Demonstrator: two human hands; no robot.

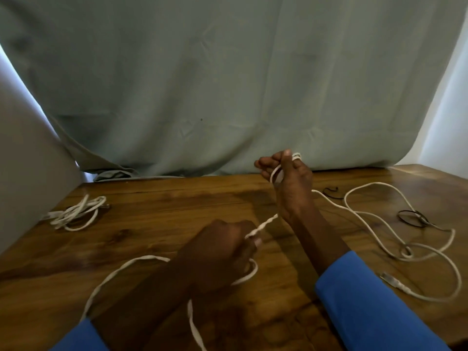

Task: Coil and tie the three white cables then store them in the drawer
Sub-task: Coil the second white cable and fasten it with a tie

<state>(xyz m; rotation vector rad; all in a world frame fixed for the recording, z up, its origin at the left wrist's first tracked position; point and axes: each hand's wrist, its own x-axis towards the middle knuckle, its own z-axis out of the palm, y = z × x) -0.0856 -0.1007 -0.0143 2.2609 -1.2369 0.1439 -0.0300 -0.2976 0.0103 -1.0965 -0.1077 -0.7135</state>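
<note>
the left hand (222,252) is blurred, its fingers curled round a white cable (263,225) that loops under the wrist and runs off the bottom of the view. the right hand (288,183), raised near the back edge of the tabletop (164,203), grips small loops of the same cable. a coiled cable (76,214) lies by the left edge. a loose cable (379,216) sprawls toward the right edge, beside black ties (411,217). grey-green cloth (228,84) hangs behind the wooden top.
</note>
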